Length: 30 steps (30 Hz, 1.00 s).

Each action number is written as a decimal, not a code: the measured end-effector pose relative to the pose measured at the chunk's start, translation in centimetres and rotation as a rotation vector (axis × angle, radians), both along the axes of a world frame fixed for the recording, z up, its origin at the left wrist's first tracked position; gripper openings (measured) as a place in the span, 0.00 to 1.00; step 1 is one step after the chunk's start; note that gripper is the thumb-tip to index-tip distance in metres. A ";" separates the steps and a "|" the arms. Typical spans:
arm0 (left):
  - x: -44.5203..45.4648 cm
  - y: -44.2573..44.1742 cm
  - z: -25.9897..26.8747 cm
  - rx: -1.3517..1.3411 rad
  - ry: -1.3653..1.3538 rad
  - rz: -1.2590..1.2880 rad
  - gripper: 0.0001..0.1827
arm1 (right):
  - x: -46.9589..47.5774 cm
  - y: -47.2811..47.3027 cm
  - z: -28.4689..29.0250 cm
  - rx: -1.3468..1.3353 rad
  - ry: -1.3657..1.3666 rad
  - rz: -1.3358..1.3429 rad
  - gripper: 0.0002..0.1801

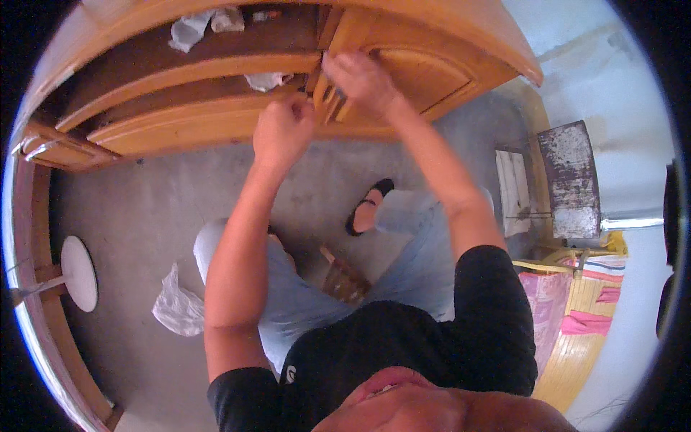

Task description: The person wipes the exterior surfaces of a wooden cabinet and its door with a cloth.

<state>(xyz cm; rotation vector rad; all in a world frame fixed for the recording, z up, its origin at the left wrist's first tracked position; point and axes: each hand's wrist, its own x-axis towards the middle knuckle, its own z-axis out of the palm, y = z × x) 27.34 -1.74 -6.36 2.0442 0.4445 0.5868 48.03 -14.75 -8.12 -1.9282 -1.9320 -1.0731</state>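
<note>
A wooden cabinet (pixel 210 116) with a long open compartment stands before me. My left hand (pixel 283 124) is curled at the front of its lower rail, and whether the fingers hold anything is hidden. Slightly higher, my right hand (pixel 359 78) reaches to the upright post beside a panelled cabinet door (pixel 426 73). Its fingers are blurred, so I cannot tell whether they grip the post or something small. A crumpled white plastic bag (pixel 267 81) shows in the lower opening, left of both hands. Another pale crumpled wrapper (pixel 190 29) lies on the dark shelf above.
Under my seat area is a small wooden stool (pixel 345 278). A white plastic bag (pixel 178 305) lies on the concrete floor (pixel 156 205) by my left leg. Further left is a round white disc-shaped base (pixel 79 274). A worn board (pixel 570 178) leans at the right wall.
</note>
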 end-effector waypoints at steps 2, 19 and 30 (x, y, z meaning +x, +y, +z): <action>-0.9 0.6 1.0 0.046 0.125 0.013 0.16 | -1.2 0.5 5.3 -0.036 0.179 -0.144 0.19; 2.2 -0.9 -0.3 0.109 0.141 -0.069 0.21 | -1.1 -5.1 0.5 0.415 -0.132 -0.401 0.15; 0.6 -1.4 0.0 0.187 0.226 -0.110 0.21 | 1.6 -11.9 0.6 0.722 -0.082 -0.569 0.17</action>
